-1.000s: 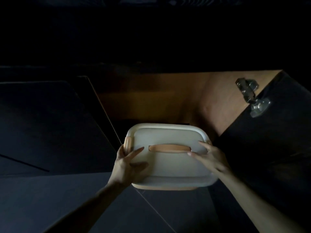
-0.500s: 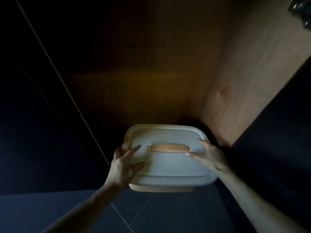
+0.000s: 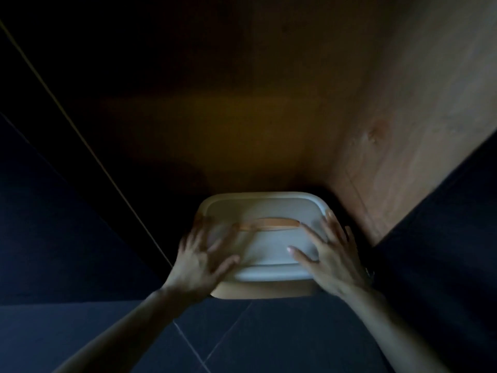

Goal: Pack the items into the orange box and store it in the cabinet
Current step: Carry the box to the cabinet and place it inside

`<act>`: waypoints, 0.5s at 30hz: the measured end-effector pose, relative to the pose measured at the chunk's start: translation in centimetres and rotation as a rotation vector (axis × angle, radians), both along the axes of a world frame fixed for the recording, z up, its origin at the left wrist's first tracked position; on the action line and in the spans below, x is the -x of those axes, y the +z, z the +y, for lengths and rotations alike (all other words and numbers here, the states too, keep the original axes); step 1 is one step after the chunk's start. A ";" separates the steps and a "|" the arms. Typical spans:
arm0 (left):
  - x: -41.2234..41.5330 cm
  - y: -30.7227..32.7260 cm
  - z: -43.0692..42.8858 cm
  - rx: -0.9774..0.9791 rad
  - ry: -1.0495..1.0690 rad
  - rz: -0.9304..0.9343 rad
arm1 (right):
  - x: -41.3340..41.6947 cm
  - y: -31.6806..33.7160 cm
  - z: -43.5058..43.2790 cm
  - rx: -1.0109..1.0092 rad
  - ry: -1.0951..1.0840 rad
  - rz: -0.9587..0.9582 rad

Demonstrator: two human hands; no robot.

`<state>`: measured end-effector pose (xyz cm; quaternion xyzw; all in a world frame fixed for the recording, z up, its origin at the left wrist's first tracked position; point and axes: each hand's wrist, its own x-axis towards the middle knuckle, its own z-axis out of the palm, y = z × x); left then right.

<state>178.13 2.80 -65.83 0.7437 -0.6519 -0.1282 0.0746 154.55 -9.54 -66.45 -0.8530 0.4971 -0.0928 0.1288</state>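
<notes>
The orange box (image 3: 263, 290) wears a white lid (image 3: 269, 249) with an orange handle (image 3: 277, 223). It sits at the mouth of the wooden cabinet (image 3: 215, 117), its right end close to the cabinet's side wall (image 3: 403, 146). My left hand (image 3: 200, 261) lies over the lid's front left corner with fingers spread, blurred by motion. My right hand (image 3: 332, 257) lies over the front right corner, fingers also spread, thumb on the lid. Neither hand curls around the box. The box's contents are hidden under the lid.
A dark open door (image 3: 443, 238) stands at the right of the cabinet. A dark panel with a pale edge line (image 3: 80, 135) runs along the left. Dark floor tiles (image 3: 242, 340) lie below the box. The cabinet's inside is dim.
The box has gone deeper into the cabinet and the view has closed in. Both hands have shifted from gripping the lid's sides to lying spread over its front corners.
</notes>
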 end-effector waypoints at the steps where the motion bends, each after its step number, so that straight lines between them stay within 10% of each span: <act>1: 0.2 -0.3 -0.3 0.053 -0.050 -0.080 | -0.2 0.4 0.4 0.062 0.102 0.025; 15: -1.5 -2.5 -4.4 0.215 -0.092 -0.169 | -2.5 -1.7 -2.6 0.158 0.244 0.014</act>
